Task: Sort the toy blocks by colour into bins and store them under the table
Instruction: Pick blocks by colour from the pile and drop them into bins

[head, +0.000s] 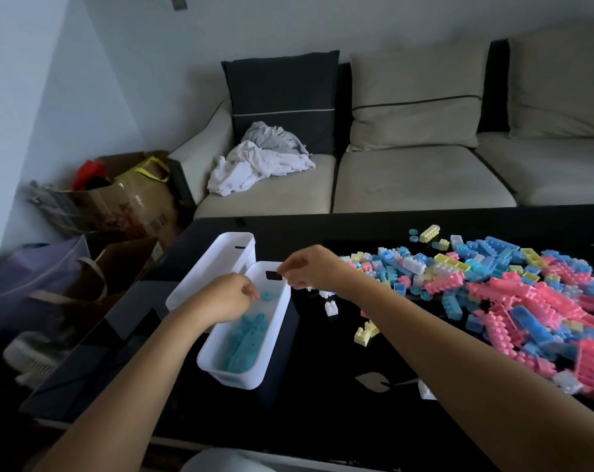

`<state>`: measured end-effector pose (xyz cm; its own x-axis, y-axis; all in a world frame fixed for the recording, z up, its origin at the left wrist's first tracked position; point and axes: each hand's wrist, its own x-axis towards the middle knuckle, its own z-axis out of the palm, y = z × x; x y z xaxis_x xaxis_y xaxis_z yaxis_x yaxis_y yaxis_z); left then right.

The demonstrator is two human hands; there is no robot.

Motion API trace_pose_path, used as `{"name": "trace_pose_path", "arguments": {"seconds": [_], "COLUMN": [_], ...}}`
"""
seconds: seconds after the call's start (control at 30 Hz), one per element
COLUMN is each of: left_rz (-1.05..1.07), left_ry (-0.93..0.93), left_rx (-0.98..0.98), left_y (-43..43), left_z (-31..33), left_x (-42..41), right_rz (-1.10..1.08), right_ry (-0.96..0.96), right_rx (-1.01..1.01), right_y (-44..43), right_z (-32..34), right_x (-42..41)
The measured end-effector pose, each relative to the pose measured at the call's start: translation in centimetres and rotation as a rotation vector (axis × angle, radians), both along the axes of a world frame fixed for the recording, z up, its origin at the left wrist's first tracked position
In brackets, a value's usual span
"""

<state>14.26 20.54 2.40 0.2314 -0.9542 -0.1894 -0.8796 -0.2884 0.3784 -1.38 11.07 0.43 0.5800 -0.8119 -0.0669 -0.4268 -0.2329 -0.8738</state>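
Two white bins stand side by side at the left of the black table. The near bin holds several blue blocks; the far bin looks empty. My left hand hovers over the near bin with its fingers curled, the tips beside a blue round piece, and I see nothing between them. Over that bin's far end is my right hand, its fingers bunched and pointing down, hiding whatever may be inside. A big pile of pink, blue, yellow and white blocks covers the table's right side.
A loose white block and a yellow block lie between the bins and the pile. A beige sofa with crumpled cloths runs behind the table. Paper bags and cartons crowd the floor at the left.
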Motion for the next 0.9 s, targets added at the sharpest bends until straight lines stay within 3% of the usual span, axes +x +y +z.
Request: {"name": "trace_pose_path", "arguments": {"seconds": [0.37,0.47,0.6,0.9], "left_rz": [-0.184,-0.225,-0.204,-0.193], "left_ry": [0.081,0.043,-0.028,-0.257], "left_rx": [-0.156,-0.098,-0.072,-0.093], "left_y": [-9.2,-12.2,-15.0,-16.1], "left_z": [-1.7,-2.7,-4.7,-7.2], "left_x": [-5.8,-8.3,-10.2,-10.3], "right_rz": [-0.251,-0.301,-0.351,-0.228], "right_ry": [0.289,0.375,0.338,0.427], "right_rx": [-0.193,-0.232,-0.284,-0.467], "right_y": [-5.2,-5.4,-5.1,-4.7], "right_z": [-1.9,-3.8,-5.7,-6.6], "right_x": [-13.1,-15.2,-16.4,-16.9]}}
